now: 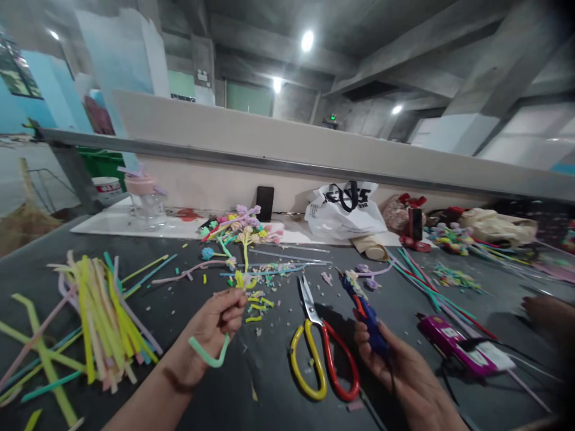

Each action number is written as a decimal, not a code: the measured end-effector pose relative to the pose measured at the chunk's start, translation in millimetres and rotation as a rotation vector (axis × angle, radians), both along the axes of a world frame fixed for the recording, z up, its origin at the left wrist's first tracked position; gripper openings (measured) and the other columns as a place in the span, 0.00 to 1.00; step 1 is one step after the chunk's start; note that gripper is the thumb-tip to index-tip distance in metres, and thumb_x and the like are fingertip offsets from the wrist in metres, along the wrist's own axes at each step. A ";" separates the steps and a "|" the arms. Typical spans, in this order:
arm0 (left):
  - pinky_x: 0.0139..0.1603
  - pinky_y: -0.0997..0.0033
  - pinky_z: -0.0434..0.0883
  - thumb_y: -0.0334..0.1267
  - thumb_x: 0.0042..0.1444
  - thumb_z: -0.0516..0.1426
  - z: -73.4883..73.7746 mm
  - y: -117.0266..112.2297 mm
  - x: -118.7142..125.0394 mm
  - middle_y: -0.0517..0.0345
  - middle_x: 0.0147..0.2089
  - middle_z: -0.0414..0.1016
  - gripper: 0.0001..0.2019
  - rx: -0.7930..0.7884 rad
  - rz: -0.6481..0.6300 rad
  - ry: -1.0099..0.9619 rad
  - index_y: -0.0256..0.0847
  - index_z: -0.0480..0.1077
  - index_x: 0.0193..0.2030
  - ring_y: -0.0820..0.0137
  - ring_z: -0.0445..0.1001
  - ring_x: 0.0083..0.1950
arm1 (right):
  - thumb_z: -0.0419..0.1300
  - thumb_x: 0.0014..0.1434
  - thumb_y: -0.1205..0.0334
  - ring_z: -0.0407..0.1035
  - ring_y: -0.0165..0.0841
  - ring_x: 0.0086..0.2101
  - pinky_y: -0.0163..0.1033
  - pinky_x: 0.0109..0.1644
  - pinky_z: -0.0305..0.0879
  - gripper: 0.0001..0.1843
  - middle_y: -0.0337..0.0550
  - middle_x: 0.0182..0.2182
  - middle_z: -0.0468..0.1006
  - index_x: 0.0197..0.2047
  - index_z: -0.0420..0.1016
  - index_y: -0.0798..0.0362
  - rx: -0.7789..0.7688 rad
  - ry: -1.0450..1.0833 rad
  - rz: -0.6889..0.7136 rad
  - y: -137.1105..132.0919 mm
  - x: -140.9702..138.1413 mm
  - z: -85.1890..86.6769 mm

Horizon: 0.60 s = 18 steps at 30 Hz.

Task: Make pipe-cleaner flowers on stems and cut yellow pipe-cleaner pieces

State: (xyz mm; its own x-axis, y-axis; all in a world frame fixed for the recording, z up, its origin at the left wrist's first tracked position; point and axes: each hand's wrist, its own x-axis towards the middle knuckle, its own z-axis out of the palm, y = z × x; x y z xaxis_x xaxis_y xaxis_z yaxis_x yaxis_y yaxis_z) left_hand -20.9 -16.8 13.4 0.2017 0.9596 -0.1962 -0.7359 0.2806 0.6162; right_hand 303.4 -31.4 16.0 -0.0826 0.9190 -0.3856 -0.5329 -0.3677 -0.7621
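My left hand [218, 320] is closed in a pinch on a light green pipe cleaner [209, 355] that curls below my palm, with a small yellow-green piece at my fingertips. My right hand [395, 365] grips a blue glue gun [366, 311] with an orange trigger, its nozzle pointing up and away. Scissors [321, 353] with one yellow and one red handle lie on the dark table [269, 395] between my hands. A finished pipe-cleaner flower bunch [240, 230] lies farther back.
A heap of yellow, green and pink pipe cleaners [96, 317] lies at the left. A purple glue gun [449, 341] rests at the right, near another person's hand [545, 311]. A white plastic bag [344, 209], a phone [265, 203] and a clear jar [146, 200] stand at the back.
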 end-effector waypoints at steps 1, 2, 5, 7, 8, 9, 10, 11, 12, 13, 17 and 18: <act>0.12 0.88 0.46 0.28 0.45 0.59 1.4 -0.9 0.7 0.64 0.24 0.61 0.05 -0.006 -0.017 -0.017 0.31 0.65 0.25 0.89 0.47 0.16 | 0.65 0.45 0.64 0.71 0.29 0.28 0.33 0.33 0.72 0.12 0.43 0.29 0.74 0.36 0.74 0.55 0.026 0.042 0.002 -2.8 -2.8 1.8; 0.13 0.88 0.45 0.28 0.45 0.59 2.6 -1.9 1.3 0.64 0.24 0.61 0.05 -0.011 -0.036 -0.030 0.31 0.65 0.25 0.89 0.47 0.16 | 0.65 0.45 0.64 0.70 0.29 0.27 0.33 0.31 0.72 0.13 0.43 0.28 0.73 0.36 0.74 0.55 0.053 0.061 0.000 -5.4 -6.5 4.4; 0.13 0.87 0.44 0.28 0.45 0.59 4.9 -4.6 3.1 0.63 0.23 0.61 0.06 -0.016 -0.091 -0.042 0.32 0.64 0.24 0.89 0.46 0.16 | 0.65 0.44 0.63 0.66 0.29 0.24 0.32 0.25 0.68 0.17 0.39 0.24 0.70 0.40 0.73 0.51 0.147 0.019 -0.018 -11.6 -20.0 13.3; 0.13 0.87 0.43 0.27 0.43 0.59 4.9 -6.1 4.3 0.63 0.23 0.62 0.06 -0.017 -0.112 -0.043 0.32 0.64 0.24 0.89 0.46 0.16 | 0.65 0.44 0.63 0.63 0.28 0.22 0.32 0.23 0.66 0.19 0.37 0.22 0.68 0.42 0.72 0.49 0.230 -0.063 -0.027 -14.0 -28.8 16.1; 0.13 0.87 0.43 0.26 0.43 0.60 4.6 -6.6 4.8 0.62 0.24 0.63 0.06 -0.018 -0.115 -0.040 0.32 0.64 0.24 0.89 0.47 0.16 | 0.66 0.43 0.63 0.62 0.28 0.22 0.32 0.23 0.64 0.21 0.36 0.21 0.67 0.43 0.72 0.48 0.263 -0.112 -0.035 -15.1 -32.9 15.8; 0.14 0.87 0.43 0.26 0.43 0.60 4.1 -7.1 5.3 0.62 0.24 0.63 0.06 -0.018 -0.115 -0.034 0.32 0.64 0.24 0.89 0.47 0.17 | 0.67 0.41 0.63 0.62 0.28 0.21 0.32 0.23 0.64 0.22 0.36 0.20 0.67 0.43 0.73 0.48 0.286 -0.161 -0.047 -16.3 -37.0 14.5; 0.14 0.87 0.43 0.27 0.43 0.60 3.5 -7.4 5.8 0.61 0.24 0.64 0.06 -0.019 -0.115 -0.025 0.31 0.65 0.25 0.89 0.48 0.17 | 0.68 0.40 0.62 0.62 0.28 0.22 0.32 0.23 0.63 0.22 0.36 0.21 0.68 0.42 0.73 0.49 0.295 -0.208 -0.052 -17.9 -41.1 12.4; 0.14 0.87 0.44 0.27 0.43 0.60 2.9 -7.6 6.2 0.61 0.24 0.64 0.06 -0.017 -0.115 -0.014 0.31 0.65 0.25 0.89 0.48 0.17 | 0.69 0.38 0.61 0.63 0.29 0.23 0.33 0.25 0.63 0.22 0.37 0.21 0.69 0.40 0.74 0.49 0.293 -0.252 -0.050 -20.1 -45.4 9.9; 0.14 0.87 0.43 0.27 0.43 0.60 2.4 -7.6 6.7 0.61 0.24 0.64 0.05 -0.013 -0.113 -0.002 0.31 0.66 0.25 0.89 0.48 0.17 | 0.70 0.36 0.60 0.65 0.31 0.24 0.34 0.27 0.64 0.21 0.39 0.22 0.71 0.38 0.75 0.50 0.281 -0.294 -0.033 -22.9 -50.0 7.4; 0.14 0.87 0.43 0.27 0.43 0.60 2.0 -7.4 7.3 0.60 0.24 0.65 0.05 -0.007 -0.112 0.011 0.31 0.66 0.25 0.89 0.48 0.17 | 0.70 0.35 0.59 0.66 0.33 0.26 0.36 0.29 0.65 0.21 0.40 0.23 0.71 0.36 0.76 0.50 0.268 -0.337 -0.005 -26.4 -54.8 5.0; 0.14 0.86 0.41 0.29 0.41 0.61 1.4 -6.0 10.1 0.61 0.23 0.65 0.07 0.000 -0.091 0.077 0.31 0.66 0.24 0.89 0.47 0.16 | 0.67 0.40 0.51 0.66 0.36 0.28 0.38 0.33 0.64 0.18 0.40 0.21 0.71 0.35 0.77 0.49 0.351 -0.510 0.118 -43.5 -72.7 1.8; 0.14 0.86 0.41 0.29 0.40 0.62 1.3 -5.5 10.9 0.61 0.23 0.65 0.07 -0.004 -0.084 0.091 0.31 0.66 0.23 0.89 0.47 0.16 | 0.64 0.43 0.48 0.66 0.35 0.27 0.37 0.32 0.64 0.17 0.40 0.21 0.71 0.35 0.77 0.49 0.396 -0.565 0.148 -47.4 -76.2 2.7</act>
State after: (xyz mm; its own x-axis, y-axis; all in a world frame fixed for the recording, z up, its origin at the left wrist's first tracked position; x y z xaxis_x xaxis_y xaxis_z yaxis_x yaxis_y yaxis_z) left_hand -10.0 -22.3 14.7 0.2621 0.9394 -0.2211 -0.6506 0.3412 0.6784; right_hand 227.2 -78.8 18.7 -0.1029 0.9936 -0.0456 0.0182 -0.0439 -0.9989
